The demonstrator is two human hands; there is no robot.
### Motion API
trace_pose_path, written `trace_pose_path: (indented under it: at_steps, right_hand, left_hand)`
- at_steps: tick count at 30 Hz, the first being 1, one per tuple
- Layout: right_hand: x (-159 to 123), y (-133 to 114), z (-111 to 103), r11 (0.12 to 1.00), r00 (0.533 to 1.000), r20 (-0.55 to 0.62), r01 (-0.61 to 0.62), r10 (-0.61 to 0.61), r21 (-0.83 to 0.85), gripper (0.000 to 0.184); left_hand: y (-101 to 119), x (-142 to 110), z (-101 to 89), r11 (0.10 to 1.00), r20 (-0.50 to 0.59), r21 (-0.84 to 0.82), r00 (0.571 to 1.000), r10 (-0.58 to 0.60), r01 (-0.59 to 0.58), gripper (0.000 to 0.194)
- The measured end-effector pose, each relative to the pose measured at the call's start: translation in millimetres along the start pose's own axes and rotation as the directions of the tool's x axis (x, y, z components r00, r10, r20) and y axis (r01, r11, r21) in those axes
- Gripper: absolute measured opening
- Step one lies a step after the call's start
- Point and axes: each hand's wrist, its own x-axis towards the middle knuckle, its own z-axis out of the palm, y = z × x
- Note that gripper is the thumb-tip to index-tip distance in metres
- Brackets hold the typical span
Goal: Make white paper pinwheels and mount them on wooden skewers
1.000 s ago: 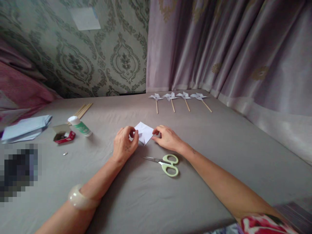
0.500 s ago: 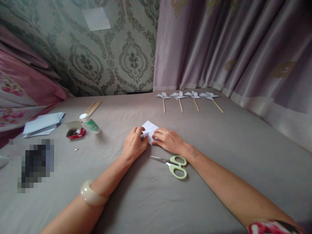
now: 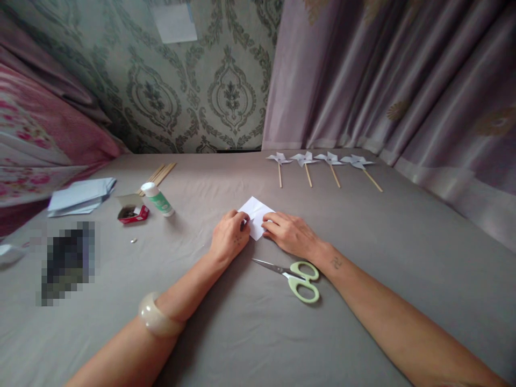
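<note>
A small square of white paper (image 3: 257, 207) lies turned cornerwise on the grey cloth, with crease lines on it. My left hand (image 3: 231, 235) is closed on its left side, thumb and fingers bent at the edge. On the right side, my right hand (image 3: 292, 233) has its bent fingers on the paper. Its thumb is partly hidden. Just below both hands rest scissors (image 3: 303, 282) with pale green handles, their blades together and pointing left.
Several white paper pinwheels (image 3: 305, 158) on sticks lie in a row at the back right. To the left are a glue stick (image 3: 160, 201), a small open red box (image 3: 134, 215), wooden sticks (image 3: 161, 174), a paper stack (image 3: 83, 196) and a small metallic piece (image 3: 134, 241).
My right hand has shifted from the paper's right corner inward over its right part. My left hand stays at the left side. The whole view has swung a little left.
</note>
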Motion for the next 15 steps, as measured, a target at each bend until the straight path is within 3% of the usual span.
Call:
trace_pose_path:
  at_steps: [8, 15]
  right_hand:
    - [1.8, -2.1, 6.0, 0.998, 0.995, -0.088, 0.053, -0.056, -0.030, 0.020]
    - [-0.9, -10.1, 0.4, 0.994, 0.994, -0.094, -0.042, 0.052, 0.102, 0.021]
  left_hand:
    - [-3.3, 1.1, 1.9, 0.999, -0.020, -0.048, 1.000, 0.001, -0.002, 0.020]
    - [0.1, -0.8, -0.9, 0.999, -0.010, -0.047, 1.000, 0.017, -0.017, 0.018]
